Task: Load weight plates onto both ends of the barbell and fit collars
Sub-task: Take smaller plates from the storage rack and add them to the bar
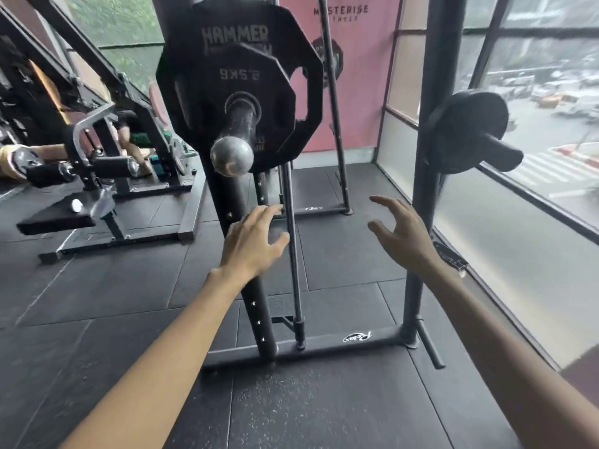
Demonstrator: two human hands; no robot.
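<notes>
Plainly both are empty: the left grip [252, 238] and right grip [402, 234] hover with fingers spread and loosely bent, holding nothing; the barbell sleeve [238, 134] lies at twelve o'clock from the left grip and eleven o'clock from the right, its long axis pointing out toward the wearer; the left is nearer; a small plate [233, 82] sits on it against a large plate [301, 59]; no collar shows; a storage peg [502, 153] at one o'clock of the right grip carries a spare plate [466, 131].
</notes>
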